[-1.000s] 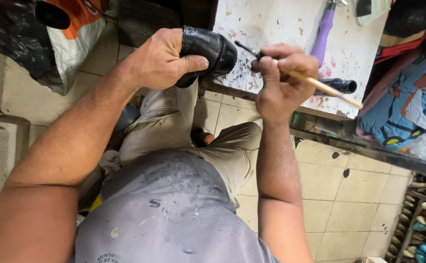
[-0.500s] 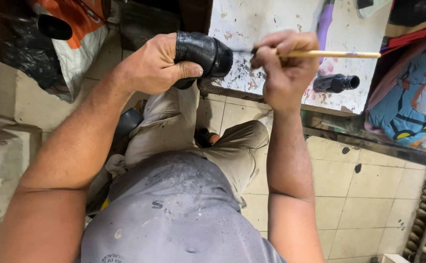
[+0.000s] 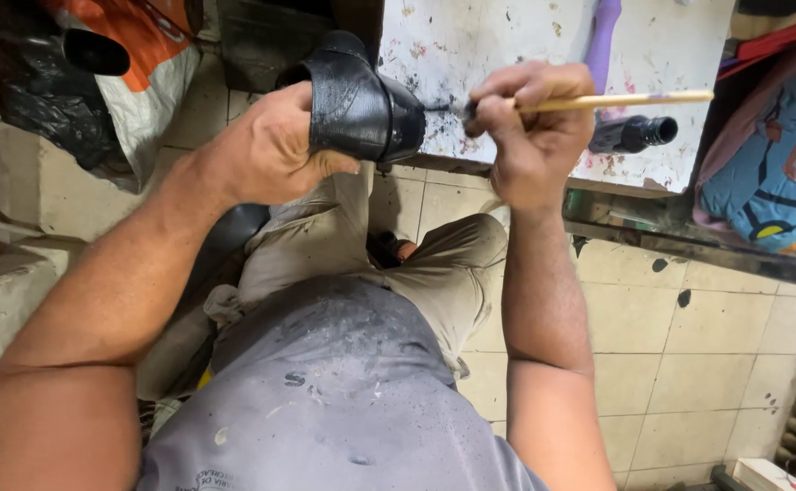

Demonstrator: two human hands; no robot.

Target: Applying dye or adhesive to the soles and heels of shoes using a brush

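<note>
So I'm looking down at the white paint-spattered table (image 3: pixel 525 55) first, since it fills most of the top of the view, with tiled floor (image 3: pixel 689 327) open below and to the right of my knees. On the left it's tighter: a black bag (image 3: pixel 43 100) and an orange-and-white sack (image 3: pixel 143 64) sit close to my left elbow, so not much swing room there.

My left hand (image 3: pixel 270 155) is wrapped firmly around a black shoe (image 3: pixel 361 105), held up just in front of the table's near edge, toe end facing the other hand. My right hand (image 3: pixel 534 136) is pinched tight on a thin wooden brush (image 3: pixel 616 100), bristle tip touching the shoe's front face.

Looks to me like I'm mid-coat, dabbing black dye onto the toe. Next move probably needs a small wrist roll of the shoe to bring fresh surface to the bristles, keeping the handle clear of the little black bottle (image 3: pixel 634 135) lying on the table just past my knuckles.
</note>
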